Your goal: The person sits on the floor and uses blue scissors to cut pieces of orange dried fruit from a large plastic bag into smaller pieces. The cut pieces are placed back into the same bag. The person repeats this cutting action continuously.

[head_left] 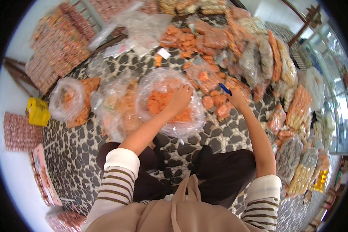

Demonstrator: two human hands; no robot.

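A large clear plastic bag [197,123] stands wide open on the floor before me, with orange snack pieces [157,101] inside. My left hand [181,97] lies palm down over the bag's right part, on the orange pieces, its fingers slightly apart. In my right hand [237,98] is a slim blue tool [225,89], whose kind I cannot make out; the fingers are closed round it. Small packed orange bags [223,110] lie beside that hand. Left of the large bag sits another clear bag [120,112] with paler orange contents.
Packed snack bags [216,36] pile up at the far side and continue down the right [299,102]. A smaller open bag [67,98] and a yellow package [38,112] are at left. Stacked packs [60,42] lean by the wall. A glass case [328,50] stands far right.
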